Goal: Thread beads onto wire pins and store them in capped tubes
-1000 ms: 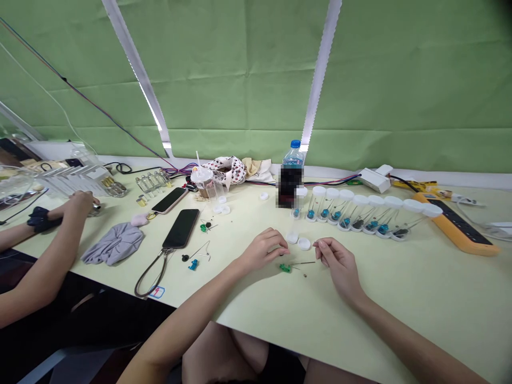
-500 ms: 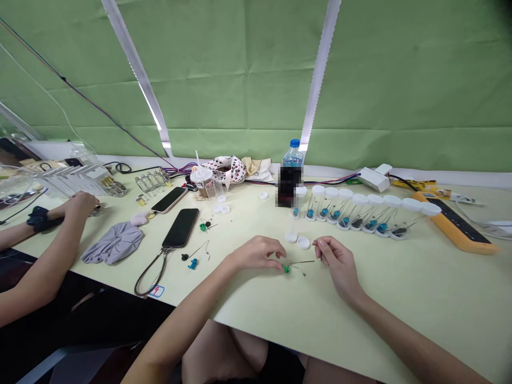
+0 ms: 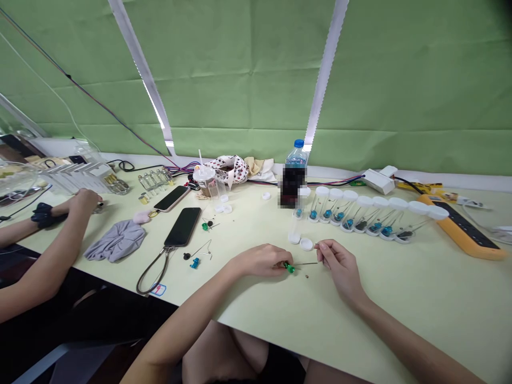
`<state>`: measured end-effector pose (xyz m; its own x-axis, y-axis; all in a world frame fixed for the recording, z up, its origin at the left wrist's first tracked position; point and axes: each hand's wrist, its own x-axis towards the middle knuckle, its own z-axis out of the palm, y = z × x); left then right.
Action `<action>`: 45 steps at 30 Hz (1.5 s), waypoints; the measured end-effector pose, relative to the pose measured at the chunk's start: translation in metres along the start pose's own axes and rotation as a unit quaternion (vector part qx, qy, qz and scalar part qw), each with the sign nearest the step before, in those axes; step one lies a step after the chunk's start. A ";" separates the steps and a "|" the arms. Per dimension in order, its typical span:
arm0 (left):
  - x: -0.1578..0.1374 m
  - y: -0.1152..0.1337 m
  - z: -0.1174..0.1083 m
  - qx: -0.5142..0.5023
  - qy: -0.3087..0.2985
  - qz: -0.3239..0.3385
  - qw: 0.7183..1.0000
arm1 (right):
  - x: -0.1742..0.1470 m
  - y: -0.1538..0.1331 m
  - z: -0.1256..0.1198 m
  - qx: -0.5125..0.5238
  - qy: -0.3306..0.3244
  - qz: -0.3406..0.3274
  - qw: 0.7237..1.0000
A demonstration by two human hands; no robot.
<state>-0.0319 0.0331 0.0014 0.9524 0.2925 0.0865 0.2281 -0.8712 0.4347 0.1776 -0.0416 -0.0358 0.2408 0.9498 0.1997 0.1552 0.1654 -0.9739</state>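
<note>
On the table in front of me, my left hand [image 3: 264,261] pinches a small green plastic piece [image 3: 290,268] between thumb and fingers. A thin metal rod [image 3: 307,263] sticks out to the right from beside that piece. My right hand [image 3: 339,265] is closed in a pinch near the rod's far end. Whatever its fingertips hold, if anything, is too small to make out. A tiny brownish bit [image 3: 306,276] lies below the rod. Just beyond my hands, a white round cap [image 3: 306,244] lies beside a clear tube [image 3: 295,226] holding a blue piece.
Several white-capped clear tubes [image 3: 364,216] with blue or dark pieces stand in a row. Behind are a bottle [image 3: 296,160] and an orange power strip [image 3: 466,226]. Leftward lie a phone [image 3: 183,226], loose blue parts [image 3: 194,263] and another person's arm [image 3: 60,256].
My left hand's fingers have closed on the green piece and lifted or turned it slightly. My right hand keeps its pinch in about the same place. The view has shifted slightly.
</note>
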 end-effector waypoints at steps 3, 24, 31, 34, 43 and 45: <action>0.000 0.002 -0.001 -0.017 0.004 0.016 1.000 | -0.001 -0.001 0.001 0.000 -0.003 0.001 1.000; 0.003 -0.002 0.010 0.006 -0.003 0.008 1.000 | -0.004 -0.005 0.002 -0.019 -0.053 0.011 0.998; -0.005 -0.021 -0.009 0.005 0.140 -0.033 0.990 | -0.005 -0.006 0.004 -0.021 -0.055 0.006 0.998; -0.020 -0.049 -0.028 0.127 0.261 -0.202 0.935 | -0.007 -0.007 0.004 -0.020 -0.058 0.001 0.998; -0.052 -0.104 -0.037 0.212 0.168 -0.460 0.846 | -0.008 -0.003 0.006 -0.022 -0.071 -0.002 0.997; -0.048 -0.107 -0.032 0.204 0.162 -0.467 0.845 | -0.008 -0.004 0.006 -0.025 -0.071 -0.001 0.997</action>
<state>-0.1085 0.1244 -0.0203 0.2286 0.9626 0.1454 0.9633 -0.2452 0.1091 0.1695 -0.0487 -0.0345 0.1024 0.9780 0.1816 0.2033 0.1581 -0.9663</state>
